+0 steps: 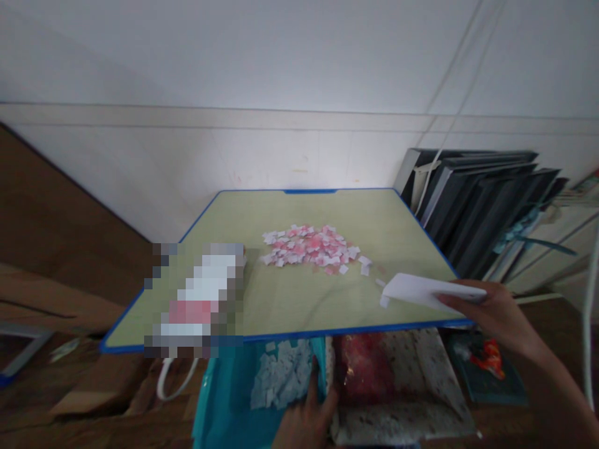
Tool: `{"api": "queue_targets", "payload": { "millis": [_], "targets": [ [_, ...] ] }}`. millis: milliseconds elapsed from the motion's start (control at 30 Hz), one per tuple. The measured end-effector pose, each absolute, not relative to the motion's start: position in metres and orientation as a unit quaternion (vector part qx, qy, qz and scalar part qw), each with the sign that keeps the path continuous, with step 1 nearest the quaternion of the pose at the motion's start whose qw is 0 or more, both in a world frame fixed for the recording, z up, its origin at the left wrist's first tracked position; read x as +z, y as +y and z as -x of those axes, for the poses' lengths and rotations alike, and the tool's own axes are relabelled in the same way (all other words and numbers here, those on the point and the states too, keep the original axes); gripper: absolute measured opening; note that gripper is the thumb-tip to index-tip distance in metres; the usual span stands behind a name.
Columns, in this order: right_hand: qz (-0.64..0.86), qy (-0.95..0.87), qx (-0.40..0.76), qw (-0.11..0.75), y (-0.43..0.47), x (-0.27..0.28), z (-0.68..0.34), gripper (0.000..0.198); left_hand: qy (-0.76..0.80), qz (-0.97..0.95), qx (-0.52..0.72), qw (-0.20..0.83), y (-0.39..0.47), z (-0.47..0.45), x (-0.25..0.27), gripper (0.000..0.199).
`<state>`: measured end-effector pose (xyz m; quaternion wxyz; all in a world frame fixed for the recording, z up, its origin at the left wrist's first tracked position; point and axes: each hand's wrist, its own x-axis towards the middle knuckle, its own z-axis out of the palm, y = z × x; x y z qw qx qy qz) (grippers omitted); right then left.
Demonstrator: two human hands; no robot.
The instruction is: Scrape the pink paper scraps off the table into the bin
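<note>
My right hand (486,312) is closed on the near end of a flat white card (421,289), held tilted over the right side of the folding table (281,305). Beside the card's far end lie a few loose scraps. A spread pile of small pink and white paper pieces (311,246) covers the table's middle. Lower down, my left hand (306,421) is at the right wall of a teal tray (206,399), index finger inside and thumb outside, apparently gripping it. Whitish pieces (283,374) lie in that tray.
A pixelated object (201,293) stands on the table's left, a white loop hanging below it. Right of the tray sits a stained pale box (421,374) with a red bag (365,368). Dark folded panels (486,206) lean against the wall, near hanging white cords.
</note>
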<state>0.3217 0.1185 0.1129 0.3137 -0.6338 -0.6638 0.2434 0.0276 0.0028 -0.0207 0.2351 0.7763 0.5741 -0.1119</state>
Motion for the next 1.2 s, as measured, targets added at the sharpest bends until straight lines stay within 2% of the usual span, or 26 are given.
{"api": "queue_targets", "payload": {
  "millis": [100, 200, 400, 567, 733, 867, 1000, 1200],
  "targets": [
    [0.63, -0.675, 0.246, 0.295, 0.12, 0.111, -0.318, 0.033, 0.577, -0.774, -0.116, 0.234, 0.003, -0.027, -0.02, 0.076],
    [0.637, -0.672, 0.209, 0.314, 0.125, 0.108, -0.316, 0.034, 0.576, -0.77, -0.127, 0.242, 0.003, -0.028, -0.018, 0.073],
    [0.61, -0.694, 0.253, 0.286, 0.12, 0.11, -0.315, 0.029, 0.573, -0.765, -0.147, 0.254, 0.005, -0.028, -0.011, 0.072],
    [0.63, -0.664, 0.271, 0.298, 0.109, 0.117, -0.322, 0.033, 0.578, -0.759, -0.149, 0.261, 0.006, -0.03, -0.009, 0.076],
    [0.614, -0.694, 0.286, 0.244, 0.109, 0.118, -0.318, 0.033, 0.582, -0.759, -0.14, 0.256, 0.004, -0.029, -0.014, 0.075],
    [0.566, -0.735, 0.288, 0.237, 0.113, 0.116, -0.296, 0.03, 0.578, -0.766, -0.125, 0.253, 0.002, -0.027, -0.019, 0.078],
    [0.535, -0.76, 0.285, 0.235, 0.118, 0.116, -0.28, 0.029, 0.576, -0.773, -0.113, 0.242, 0.001, -0.027, -0.02, 0.082],
    [0.526, -0.778, 0.224, 0.261, 0.128, 0.121, -0.286, 0.027, 0.578, -0.766, -0.148, 0.239, 0.005, -0.03, -0.007, 0.075]
  ]
}}
